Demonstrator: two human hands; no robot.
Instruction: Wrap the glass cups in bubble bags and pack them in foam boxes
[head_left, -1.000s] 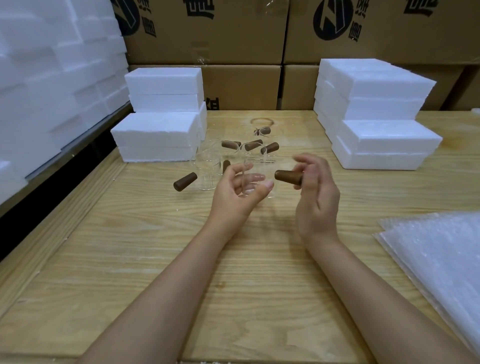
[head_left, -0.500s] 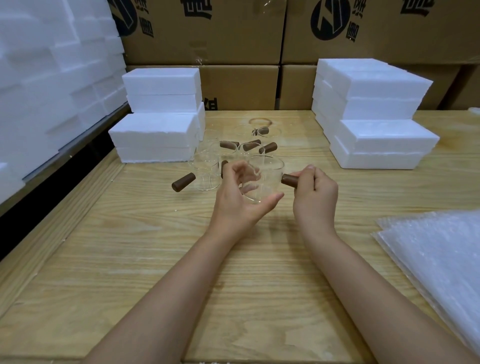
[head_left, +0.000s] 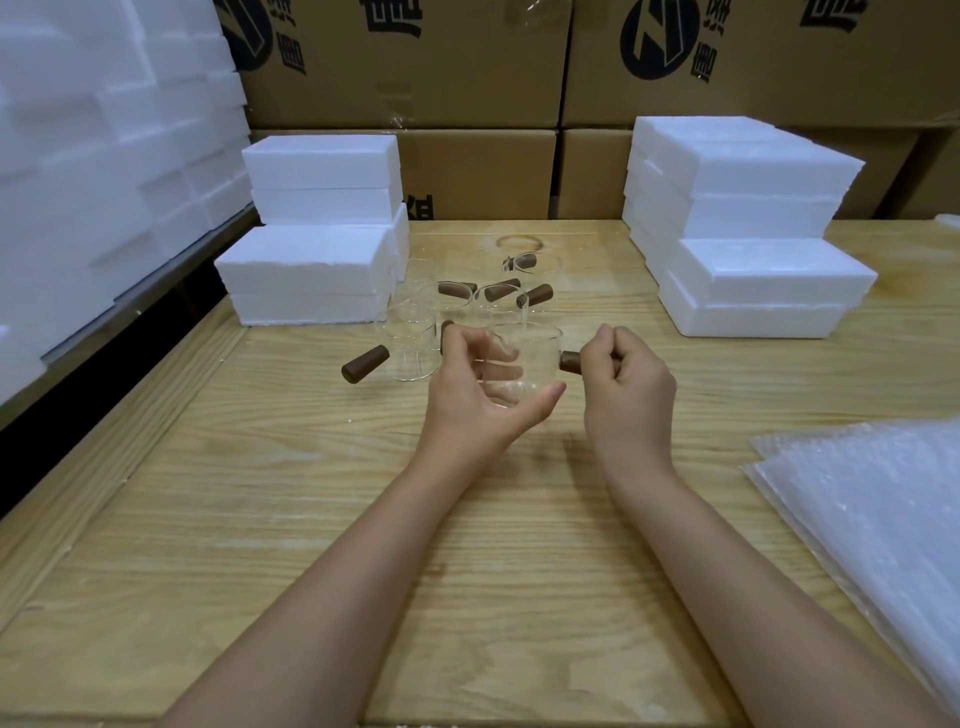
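A clear glass cup (head_left: 530, 358) with a brown wooden handle is held above the wooden table (head_left: 260, 493). My left hand (head_left: 478, 395) curls around the cup's body from the left. My right hand (head_left: 623, 389) grips the brown handle, whose tip shows at its left. Behind them stand several more glass cups (head_left: 488, 296) with brown handles; one cup (head_left: 410, 348) has its handle pointing front-left. White foam boxes are stacked at the back left (head_left: 311, 265) and back right (head_left: 753, 260). A pile of bubble bags (head_left: 872, 519) lies at the right.
Large cardboard cartons (head_left: 467, 78) line the back edge of the table. More white foam (head_left: 104, 156) is piled along the left side beyond the table's edge. A dark ring mark sits on the table behind the cups.
My right hand has closed fully around the cup's brown handle. My left hand has wrapped around the glass body, and the cup has come slightly nearer.
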